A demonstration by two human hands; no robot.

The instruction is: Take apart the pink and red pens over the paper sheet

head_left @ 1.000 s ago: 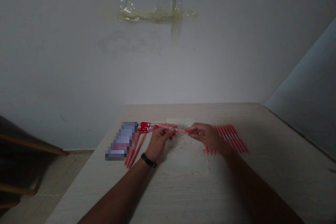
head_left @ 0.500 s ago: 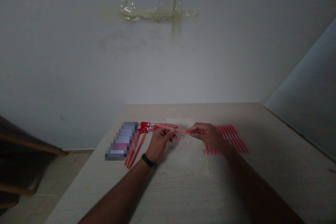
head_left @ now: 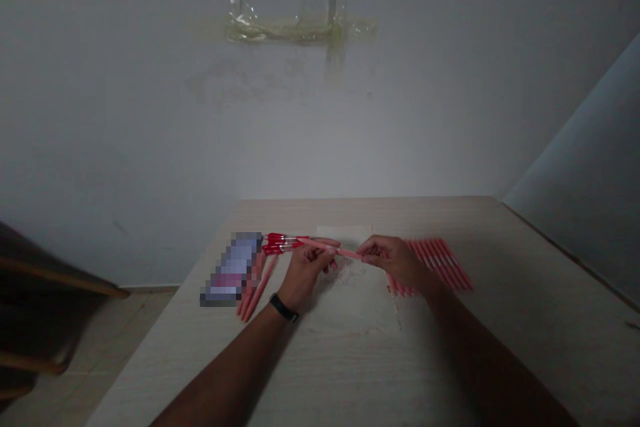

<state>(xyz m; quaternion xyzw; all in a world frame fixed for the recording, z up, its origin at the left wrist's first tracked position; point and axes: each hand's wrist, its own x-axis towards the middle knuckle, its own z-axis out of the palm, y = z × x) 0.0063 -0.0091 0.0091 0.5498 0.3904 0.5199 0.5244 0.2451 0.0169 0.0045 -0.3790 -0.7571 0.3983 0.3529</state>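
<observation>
In the head view, the left hand (head_left: 305,273) is pinching the pink pen (head_left: 349,253) above the pale, flat sheet (head_left: 350,310); the right hand (head_left: 390,255) is pinching its right end, presumably steadying it. Slim, smooth-looking pens (head_left: 451,265) are lying right, slanting parallel, seemingly for order.

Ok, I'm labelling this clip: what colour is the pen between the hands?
The pen is pink, seen best in the head view.
</observation>
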